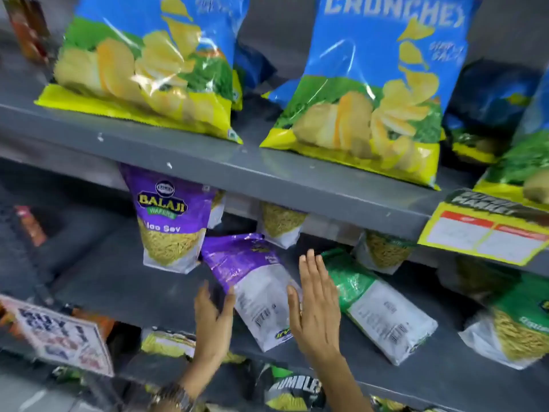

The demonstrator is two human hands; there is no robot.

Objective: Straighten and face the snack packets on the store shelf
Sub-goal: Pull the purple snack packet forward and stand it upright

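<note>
A purple and white snack packet (252,281) lies flat on the middle shelf, back side up and tilted. My left hand (212,315) touches its left edge with thumb and fingers spread. Against the packet's right edge rests my right hand (316,304), flat with fingers straight. An upright purple Balaji Aloo Sev packet (170,221) stands just behind to the left. A green and white packet (377,307) lies back side up to the right of my right hand.
Two blue and yellow chip bags (148,66) (371,93) stand on the grey upper shelf (208,162). More sev packets (280,221) stand at the back. A yellow price tag (487,233) hangs at right, a sign (59,337) at lower left.
</note>
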